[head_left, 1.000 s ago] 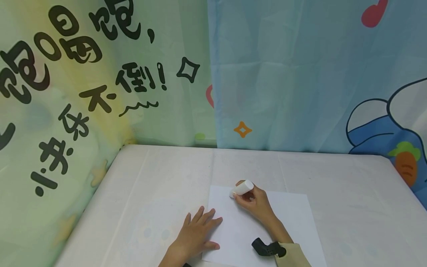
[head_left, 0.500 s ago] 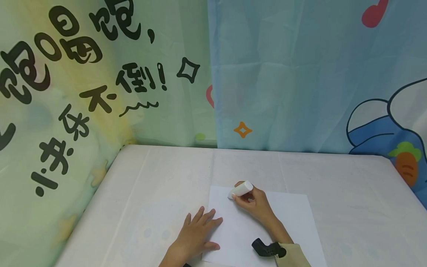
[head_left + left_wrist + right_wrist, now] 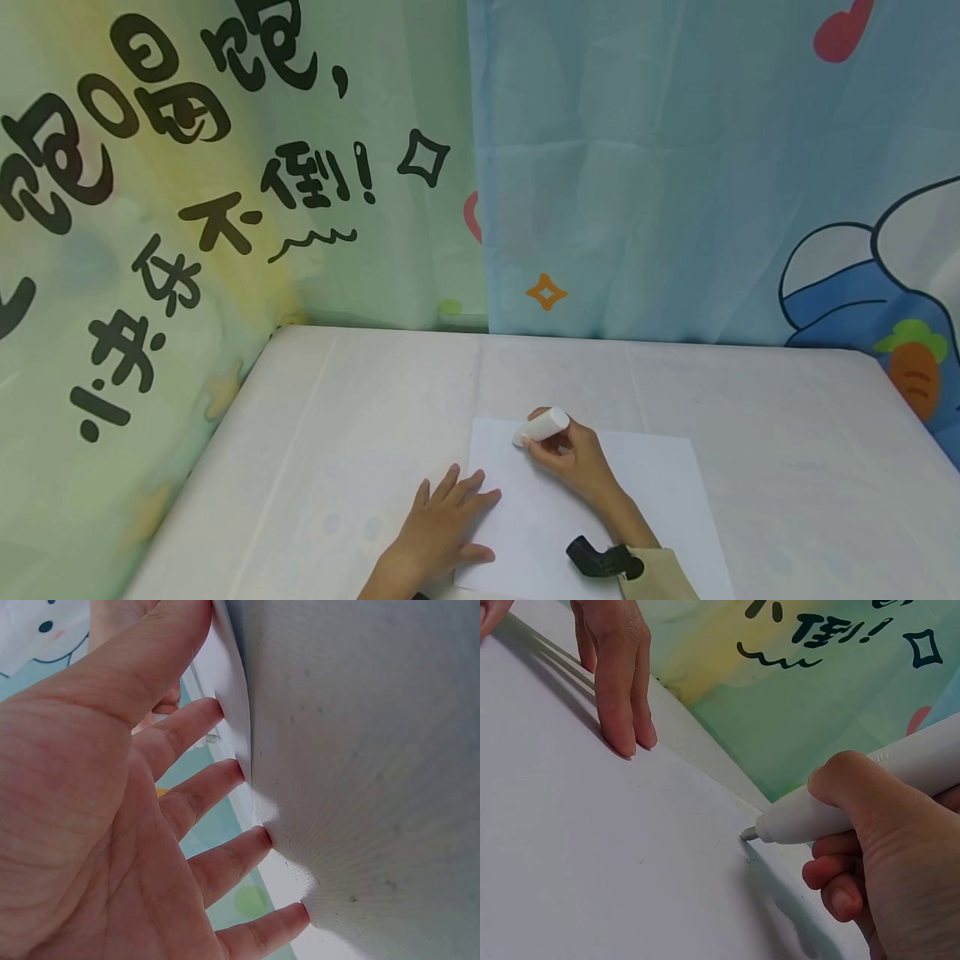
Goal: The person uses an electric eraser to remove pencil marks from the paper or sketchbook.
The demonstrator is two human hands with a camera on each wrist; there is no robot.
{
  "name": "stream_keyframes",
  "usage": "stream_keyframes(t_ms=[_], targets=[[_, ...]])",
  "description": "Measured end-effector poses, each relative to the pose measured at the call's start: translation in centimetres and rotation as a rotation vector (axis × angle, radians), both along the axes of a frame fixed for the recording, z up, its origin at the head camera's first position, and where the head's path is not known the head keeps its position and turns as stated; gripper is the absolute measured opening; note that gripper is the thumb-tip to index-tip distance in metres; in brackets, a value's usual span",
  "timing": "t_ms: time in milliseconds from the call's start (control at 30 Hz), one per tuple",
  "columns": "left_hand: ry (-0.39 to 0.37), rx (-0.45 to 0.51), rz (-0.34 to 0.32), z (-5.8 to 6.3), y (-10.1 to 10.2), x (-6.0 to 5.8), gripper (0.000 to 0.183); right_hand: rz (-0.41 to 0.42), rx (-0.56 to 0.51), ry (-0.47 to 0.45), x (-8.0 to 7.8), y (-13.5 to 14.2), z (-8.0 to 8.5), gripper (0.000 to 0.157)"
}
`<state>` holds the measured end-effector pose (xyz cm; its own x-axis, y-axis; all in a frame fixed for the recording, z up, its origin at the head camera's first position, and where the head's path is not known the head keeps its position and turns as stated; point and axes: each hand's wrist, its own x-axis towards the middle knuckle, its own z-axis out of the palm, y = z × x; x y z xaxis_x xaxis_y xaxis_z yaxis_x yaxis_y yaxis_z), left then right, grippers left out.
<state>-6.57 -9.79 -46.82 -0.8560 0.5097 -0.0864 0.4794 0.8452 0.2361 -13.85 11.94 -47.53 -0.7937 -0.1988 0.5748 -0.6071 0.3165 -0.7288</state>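
Note:
In the head view a white sheet of paper point(image 3: 540, 517) lies on the table. My right hand point(image 3: 573, 454) grips a thick white pen point(image 3: 802, 815) with a tapered end, its thumb and fingers curled round the body. In the right wrist view the pen's short grey tip meets the paper, or nearly so, beside a few tiny faint marks. My left hand point(image 3: 446, 525) has its fingers spread and fairly straight, resting at the sheet's left edge. From the left wrist view, its fingertips point(image 3: 259, 838) touch the surface and the thumb lies along the paper's edge.
A white-covered table point(image 3: 337, 433) extends around the sheet. Printed cloth hangings, a green-yellow curtain point(image 3: 397, 275) and a blue curtain point(image 3: 637, 208), stand along its left and back edges. A black wrist mount point(image 3: 600, 557) sits by the right sleeve.
Between one second and half a second ago, the pen and right hand shifted very slightly left and toward me; since then they look still. The left hand stays in place.

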Motion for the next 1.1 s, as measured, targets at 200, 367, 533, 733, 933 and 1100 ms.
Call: stream_keyframes(t_ms=[200, 367, 533, 733, 933, 1100], targets=[[0.000, -0.005, 0.002, 0.05, 0.08, -0.04, 0.069, 0.011, -0.005, -0.003, -0.01, 0.00, -0.01, 0.032], [-0.016, -0.003, 0.006, 0.19, 0.13, 0.00, 0.069, 0.000, -0.004, 0.000, 0.03, -0.01, 0.08, 0.032], [-0.027, 0.006, 0.012, 0.19, 0.14, -0.02, 0.069, 0.010, 0.001, 0.008, 0.03, -0.06, 0.13, 0.032], [-0.017, 0.003, 0.010, 0.11, 0.12, -0.02, 0.069, 0.001, 0.000, 0.001, 0.03, -0.06, 0.14, 0.032], [-0.017, 0.005, 0.011, 0.21, 0.13, 0.02, 0.069, 0.004, -0.001, 0.006, 0.03, -0.10, 0.14, 0.032], [-0.019, 0.009, 0.010, 0.26, 0.15, 0.02, 0.069, -0.013, -0.003, 0.013, 0.08, -0.10, 0.17, 0.032]])
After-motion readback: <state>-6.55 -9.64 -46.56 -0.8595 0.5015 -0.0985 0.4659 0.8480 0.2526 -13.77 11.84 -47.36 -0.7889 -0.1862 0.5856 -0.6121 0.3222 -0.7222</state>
